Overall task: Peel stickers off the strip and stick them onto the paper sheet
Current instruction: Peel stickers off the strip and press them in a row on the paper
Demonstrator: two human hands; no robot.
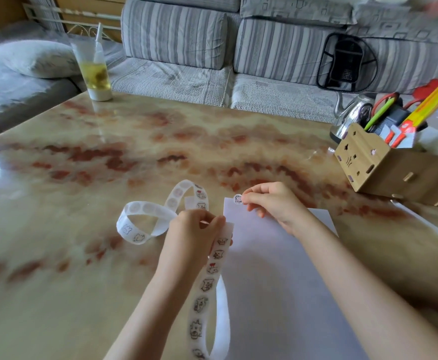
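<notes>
A long white sticker strip (pixel 207 284) with small cartoon animal stickers loops across the marble table and hangs toward me. My left hand (pixel 194 229) pinches the strip near its bend, just left of the white paper sheet (pixel 272 268). My right hand (pixel 272 203) pinches one small round sticker (pixel 238 199) at the sheet's far left corner. I cannot tell whether the sticker touches the paper. The strip's far part (pixel 145 219) curls in a loop with several empty round spots.
A wooden desk organiser (pixel 384 165) with pens and scissors stands at the right, a metal kettle (pixel 353 115) behind it. A plastic cup (pixel 94 71) with yellow drink and a straw sits at the far left edge. A grey sofa lies beyond the table.
</notes>
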